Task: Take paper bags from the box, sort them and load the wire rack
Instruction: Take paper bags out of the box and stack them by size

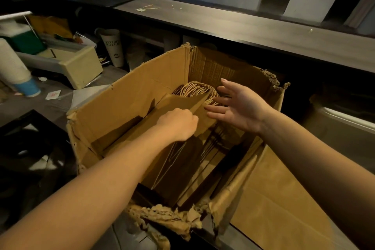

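A torn, open cardboard box [132,91] stands in front of me. Inside it is a stack of flat brown paper bags [182,164] on edge, their twisted-paper handles [194,89] bunched at the far end. My left hand [178,124] reaches into the box and grips the top edge of a brown paper bag [182,101]. My right hand [237,105] hovers above the box just right of that bag, palm turned left, fingers spread and straight, holding nothing. No wire rack is in view.
A long dark counter [243,26] runs behind the box. On the left worktop lie a stack of paper cups [14,69], a tall printed cup [113,46] and a cream tray [81,65]. A large brown paper sheet [284,199] lies at the right.
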Tool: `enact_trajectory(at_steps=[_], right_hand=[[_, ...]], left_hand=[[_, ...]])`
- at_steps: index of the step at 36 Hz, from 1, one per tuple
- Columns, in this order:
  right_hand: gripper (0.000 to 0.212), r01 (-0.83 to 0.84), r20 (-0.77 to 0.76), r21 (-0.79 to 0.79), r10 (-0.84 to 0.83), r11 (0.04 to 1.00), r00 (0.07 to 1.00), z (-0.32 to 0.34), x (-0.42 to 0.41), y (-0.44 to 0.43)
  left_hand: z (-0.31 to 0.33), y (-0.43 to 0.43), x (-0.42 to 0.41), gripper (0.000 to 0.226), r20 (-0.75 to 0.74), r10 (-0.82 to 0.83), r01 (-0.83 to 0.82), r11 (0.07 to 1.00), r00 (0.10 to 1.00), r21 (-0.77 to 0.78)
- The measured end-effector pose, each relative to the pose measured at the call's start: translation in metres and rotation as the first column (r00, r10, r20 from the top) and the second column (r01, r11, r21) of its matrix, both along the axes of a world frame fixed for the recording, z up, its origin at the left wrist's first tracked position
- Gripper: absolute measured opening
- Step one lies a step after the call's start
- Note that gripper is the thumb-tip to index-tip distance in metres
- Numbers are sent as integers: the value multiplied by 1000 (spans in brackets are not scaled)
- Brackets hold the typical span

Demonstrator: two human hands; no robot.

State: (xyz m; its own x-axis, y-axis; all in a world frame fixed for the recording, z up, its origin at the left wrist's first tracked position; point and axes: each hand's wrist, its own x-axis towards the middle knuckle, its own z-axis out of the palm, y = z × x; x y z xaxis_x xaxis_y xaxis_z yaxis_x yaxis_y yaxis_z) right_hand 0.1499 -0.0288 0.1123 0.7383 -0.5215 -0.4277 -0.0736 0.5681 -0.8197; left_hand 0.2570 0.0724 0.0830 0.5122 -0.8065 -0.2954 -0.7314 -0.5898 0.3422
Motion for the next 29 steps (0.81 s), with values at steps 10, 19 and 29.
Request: enact_trajectory(at_steps=[10,19,29], right_hand=[[35,-86,107,33,82,996,991,14,-4,33],[23,48,131,-88,-37,995,991,13,-35,33],[22,275,364,99,-292,956,884,5,-108,6]], left_hand=[[55,15,-40,37,204,54,5,961,977,-278],[61,19,-94,55,245,-92,156,954,965,-257],[77,10,-131,58,331,-329,388,912,884,-130]])
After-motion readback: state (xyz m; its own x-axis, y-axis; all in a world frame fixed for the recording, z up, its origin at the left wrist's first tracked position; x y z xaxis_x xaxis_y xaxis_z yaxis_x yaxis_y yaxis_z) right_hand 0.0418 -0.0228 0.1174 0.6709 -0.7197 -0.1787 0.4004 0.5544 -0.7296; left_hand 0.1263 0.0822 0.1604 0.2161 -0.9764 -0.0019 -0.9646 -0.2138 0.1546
